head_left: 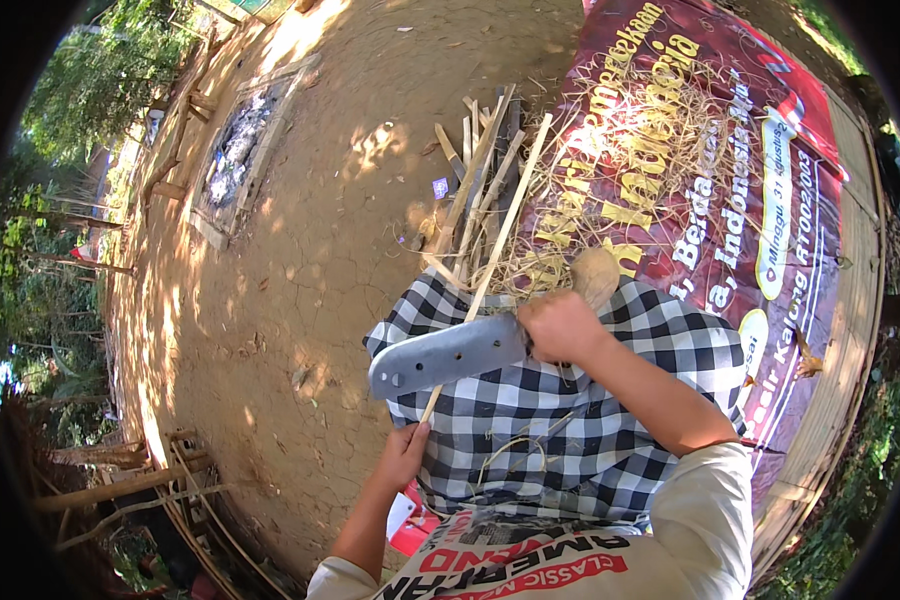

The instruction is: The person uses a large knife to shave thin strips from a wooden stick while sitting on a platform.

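Note:
My right hand (562, 327) is closed around the grip of a broad cleaver-like knife (450, 352). Its grey blade, pierced by several holes, points left and lies across a long, thin, pale bamboo strip (513, 212). The strip's near end is in my left hand (403, 455), fingers wrapped round it. From there it slants away, passing under the blade to the far side. A black-and-white checked cloth (660, 350) covers my lap beneath both hands, with a few thin shavings on it. Just beyond my right fist is a rounded tan shape (596, 275) that I cannot make out.
Split sticks (470, 190) lie piled on the bare earth ahead. To the right, curly shavings (660, 130) are strewn over a dark red printed banner (820, 230), edged by bamboo slats (850, 330). A framed bed of ash (245, 145) lies far left, near a wooden fence (180, 130).

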Motion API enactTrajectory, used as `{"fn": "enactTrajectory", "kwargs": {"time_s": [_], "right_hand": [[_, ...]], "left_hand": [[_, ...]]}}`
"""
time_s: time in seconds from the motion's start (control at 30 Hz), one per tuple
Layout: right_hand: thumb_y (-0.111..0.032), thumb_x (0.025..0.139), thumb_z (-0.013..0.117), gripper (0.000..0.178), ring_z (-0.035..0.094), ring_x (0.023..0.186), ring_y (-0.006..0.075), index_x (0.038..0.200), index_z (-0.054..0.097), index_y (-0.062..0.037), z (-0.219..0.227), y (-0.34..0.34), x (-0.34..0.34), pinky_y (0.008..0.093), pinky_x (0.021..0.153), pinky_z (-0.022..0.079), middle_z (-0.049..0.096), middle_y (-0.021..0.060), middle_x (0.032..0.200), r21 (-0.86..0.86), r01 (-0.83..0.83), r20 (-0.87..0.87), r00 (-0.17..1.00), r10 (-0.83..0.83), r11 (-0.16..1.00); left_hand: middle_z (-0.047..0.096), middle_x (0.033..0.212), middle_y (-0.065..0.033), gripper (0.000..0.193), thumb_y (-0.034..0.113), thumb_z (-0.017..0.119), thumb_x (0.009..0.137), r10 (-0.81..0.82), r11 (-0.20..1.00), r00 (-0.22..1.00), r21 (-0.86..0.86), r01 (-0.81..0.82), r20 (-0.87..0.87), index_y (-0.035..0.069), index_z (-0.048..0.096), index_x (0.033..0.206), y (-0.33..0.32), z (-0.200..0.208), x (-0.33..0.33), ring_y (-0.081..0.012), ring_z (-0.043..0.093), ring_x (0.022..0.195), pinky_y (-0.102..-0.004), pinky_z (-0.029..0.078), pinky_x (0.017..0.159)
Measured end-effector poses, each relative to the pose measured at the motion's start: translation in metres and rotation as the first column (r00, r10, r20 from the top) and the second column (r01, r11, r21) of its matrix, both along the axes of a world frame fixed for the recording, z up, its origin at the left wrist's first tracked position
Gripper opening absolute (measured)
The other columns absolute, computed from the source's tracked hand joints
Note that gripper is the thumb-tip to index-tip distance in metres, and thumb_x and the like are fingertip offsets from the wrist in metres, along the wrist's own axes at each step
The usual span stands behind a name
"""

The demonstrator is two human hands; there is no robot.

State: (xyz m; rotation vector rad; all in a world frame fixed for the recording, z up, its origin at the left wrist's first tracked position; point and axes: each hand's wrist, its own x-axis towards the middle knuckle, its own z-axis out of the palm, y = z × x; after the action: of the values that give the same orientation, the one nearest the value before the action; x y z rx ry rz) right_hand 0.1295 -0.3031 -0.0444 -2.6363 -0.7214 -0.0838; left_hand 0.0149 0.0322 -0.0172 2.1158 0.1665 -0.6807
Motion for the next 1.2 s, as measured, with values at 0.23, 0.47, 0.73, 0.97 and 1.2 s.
{"fn": "enactTrajectory", "kwargs": {"time_s": [0.23,0.47,0.73,0.97,1.2], "right_hand": [[-0.013,0.065,0.066,0.022,0.068,0.076,0.0326,0.083,0.063,-0.0015,-0.011,-0.071,0.025,0.0417,0.070,0.054,0.068,0.0174,0.078,-0.127,0.490,-0.262,0.822,-0.506,0.862],[-0.014,0.063,0.064,0.017,0.068,0.069,0.0321,0.076,0.062,-0.0031,-0.008,-0.006,0.003,0.0402,0.063,0.054,0.067,0.0170,0.072,0.060,0.107,-0.169,0.981,-0.096,0.992],[-0.015,0.066,0.065,0.018,0.068,0.072,0.0304,0.078,0.063,-0.0030,-0.012,-0.097,0.045,0.0395,0.064,0.054,0.067,0.0165,0.075,-0.062,0.594,-0.190,0.782,-0.594,0.802],[-0.014,0.063,0.066,0.021,0.067,0.069,0.0313,0.079,0.061,-0.0023,-0.007,-0.030,0.018,0.0390,0.064,0.054,0.066,0.0158,0.073,0.086,0.279,-0.195,0.946,-0.259,0.956],[-0.019,0.068,0.068,0.019,0.068,0.077,0.0281,0.082,0.065,-0.0067,-0.014,-0.101,0.057,0.0386,0.068,0.054,0.068,0.0124,0.079,-0.053,0.531,-0.200,0.824,-0.530,0.846]], "left_hand": [[0.038,0.055,0.0047,0.045,0.031,0.046,0.100,-0.025,0.999,0.999,0.041,0.026,-0.025,-0.001,0.052,0.069,-0.012,0.004,0.016,-0.0062,0.035,0.054,-0.0294,0.030,0.046],[0.039,0.056,0.0061,0.045,0.031,0.046,0.100,0.007,0.999,0.997,-0.041,-0.010,-0.073,0.004,0.049,0.065,-0.001,-0.001,0.007,-0.0051,0.034,0.051,-0.0264,0.029,0.045],[0.039,0.054,0.0070,0.046,0.031,0.046,0.100,0.055,0.994,0.995,-0.092,-0.063,-0.083,0.006,0.047,0.062,-0.008,0.007,0.013,-0.0042,0.033,0.049,-0.0249,0.026,0.044],[0.038,0.053,0.0064,0.048,0.032,0.044,0.101,0.015,0.997,0.993,-0.075,-0.024,-0.118,0.007,0.044,0.060,-0.005,0.006,0.019,-0.0046,0.032,0.047,-0.0246,0.026,0.043],[0.038,0.053,0.0066,0.047,0.030,0.044,0.101,0.055,0.996,0.995,-0.072,-0.061,-0.083,0.006,0.045,0.060,-0.007,0.015,0.007,-0.0044,0.032,0.048,-0.0246,0.026,0.044]]}}
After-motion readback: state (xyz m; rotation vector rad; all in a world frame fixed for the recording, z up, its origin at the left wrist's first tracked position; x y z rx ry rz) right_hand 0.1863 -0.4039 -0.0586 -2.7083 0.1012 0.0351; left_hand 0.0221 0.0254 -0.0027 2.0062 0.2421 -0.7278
